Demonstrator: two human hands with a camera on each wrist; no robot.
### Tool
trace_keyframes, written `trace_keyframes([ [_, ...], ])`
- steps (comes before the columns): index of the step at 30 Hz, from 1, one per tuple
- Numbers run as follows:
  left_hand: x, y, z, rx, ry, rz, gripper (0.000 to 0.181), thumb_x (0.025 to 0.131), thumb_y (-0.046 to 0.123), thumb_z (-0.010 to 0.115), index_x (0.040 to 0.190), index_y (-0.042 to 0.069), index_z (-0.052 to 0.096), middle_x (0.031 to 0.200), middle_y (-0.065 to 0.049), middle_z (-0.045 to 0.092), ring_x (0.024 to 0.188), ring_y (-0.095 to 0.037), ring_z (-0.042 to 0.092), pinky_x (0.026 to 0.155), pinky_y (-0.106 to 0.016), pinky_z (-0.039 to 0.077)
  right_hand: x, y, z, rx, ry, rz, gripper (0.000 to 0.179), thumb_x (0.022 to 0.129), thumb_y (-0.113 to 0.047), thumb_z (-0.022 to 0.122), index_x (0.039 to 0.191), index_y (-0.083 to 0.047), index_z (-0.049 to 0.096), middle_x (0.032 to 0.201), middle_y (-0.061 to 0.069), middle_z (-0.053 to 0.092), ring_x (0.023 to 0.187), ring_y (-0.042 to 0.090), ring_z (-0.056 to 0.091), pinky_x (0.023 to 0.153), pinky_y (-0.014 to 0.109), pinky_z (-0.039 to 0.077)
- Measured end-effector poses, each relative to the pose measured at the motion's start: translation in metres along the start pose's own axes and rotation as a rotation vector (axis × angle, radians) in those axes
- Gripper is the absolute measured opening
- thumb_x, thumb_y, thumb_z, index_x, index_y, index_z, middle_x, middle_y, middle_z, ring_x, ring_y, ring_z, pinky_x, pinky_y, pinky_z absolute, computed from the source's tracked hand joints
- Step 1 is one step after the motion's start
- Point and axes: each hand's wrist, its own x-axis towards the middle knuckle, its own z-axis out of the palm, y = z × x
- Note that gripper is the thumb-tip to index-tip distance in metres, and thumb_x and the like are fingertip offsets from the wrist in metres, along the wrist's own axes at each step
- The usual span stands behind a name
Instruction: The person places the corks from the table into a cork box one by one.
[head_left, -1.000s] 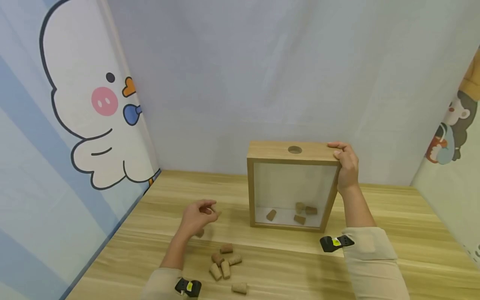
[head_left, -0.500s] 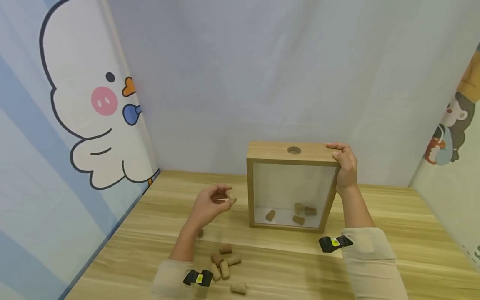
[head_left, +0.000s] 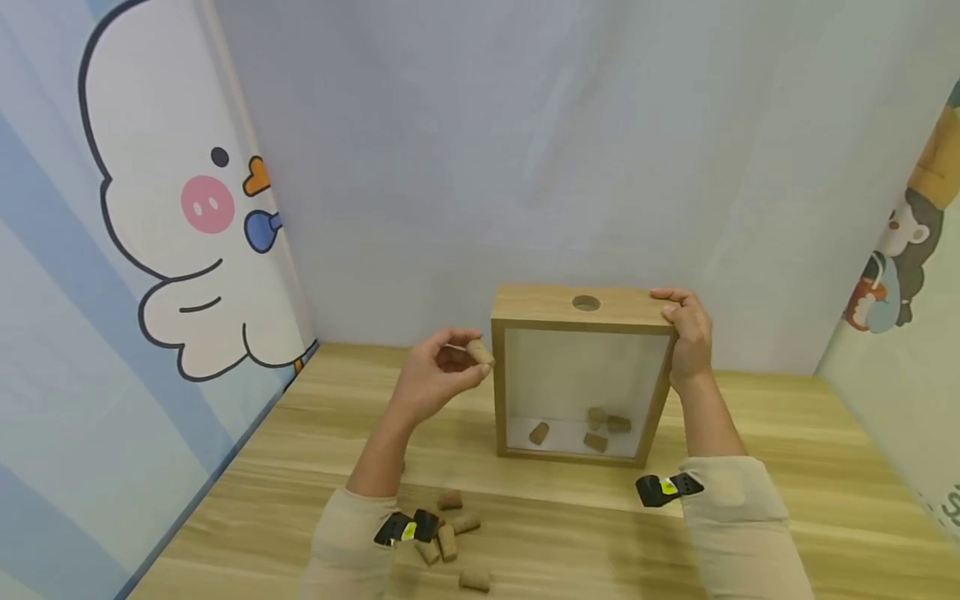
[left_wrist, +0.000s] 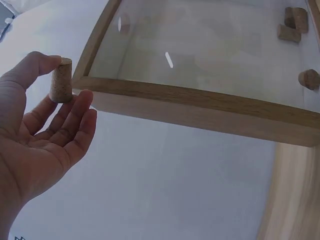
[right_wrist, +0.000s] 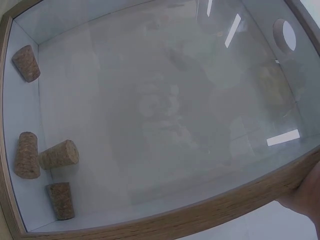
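My left hand (head_left: 431, 379) pinches a cork (head_left: 480, 352) between thumb and fingertips, raised beside the upper left edge of a wooden box (head_left: 536, 302). In the left wrist view, that cork (left_wrist: 61, 82) stands upright between the thumb above and the fingers below. The box is upright, with a clear front and a round hole (head_left: 586, 303) in its top. Several corks (head_left: 539, 432) lie on its white floor inside. My right hand (head_left: 690, 342) grips the box's upper right corner, thumb on top and palm along the side; only part of it shows in the right wrist view.
Several loose corks (head_left: 447, 542) lie on the wood-grain table (head_left: 570, 533) in front, partly hidden by the left forearm. A single cork (head_left: 475, 579) is nearer the front edge. A pale curtain (head_left: 480, 167) hangs behind, with cartoon-printed cloth on both sides.
My left hand has risen and moved right from above the table to the box's upper left edge, carrying the cork. The right hand keeps its grip on the box.
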Motion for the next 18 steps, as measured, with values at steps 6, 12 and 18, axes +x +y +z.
trace_keyframes([
  [6, 0.017, -0.003, 0.006, -0.078, 0.0, 0.119, 0.041, 0.079, -0.007, 0.068, 0.118, -0.005, 0.055, 0.111, -0.016, 0.053, 0.091, -0.029, 0.059, 0.075, -0.036, 0.052, -0.002, 0.001, 0.001, -0.016, 0.01, 0.006, 0.03, 0.083, -0.01, 0.037, 0.09, -0.017, 0.065, 0.101, 0.004, 0.054, 0.088, 0.019, 0.046, 0.075, 0.034, 0.031],
  [12, 0.03, 0.014, 0.012, -0.097, -0.011, 0.208, 0.039, 0.078, -0.01, 0.066, 0.116, -0.006, 0.055, 0.113, -0.016, 0.052, 0.088, -0.027, 0.06, 0.075, -0.041, 0.051, -0.001, 0.001, 0.0, -0.004, -0.001, 0.008, 0.03, 0.083, -0.01, 0.037, 0.091, -0.017, 0.065, 0.102, 0.005, 0.053, 0.088, 0.019, 0.045, 0.076, 0.034, 0.031],
  [18, 0.042, 0.03, 0.017, -0.061, -0.003, 0.175, 0.042, 0.078, -0.01, 0.065, 0.118, -0.007, 0.054, 0.11, -0.014, 0.054, 0.085, -0.022, 0.058, 0.074, -0.034, 0.05, -0.001, 0.001, 0.001, -0.005, 0.008, 0.001, 0.031, 0.083, -0.01, 0.037, 0.09, -0.018, 0.066, 0.102, 0.004, 0.054, 0.088, 0.019, 0.045, 0.075, 0.033, 0.031],
])
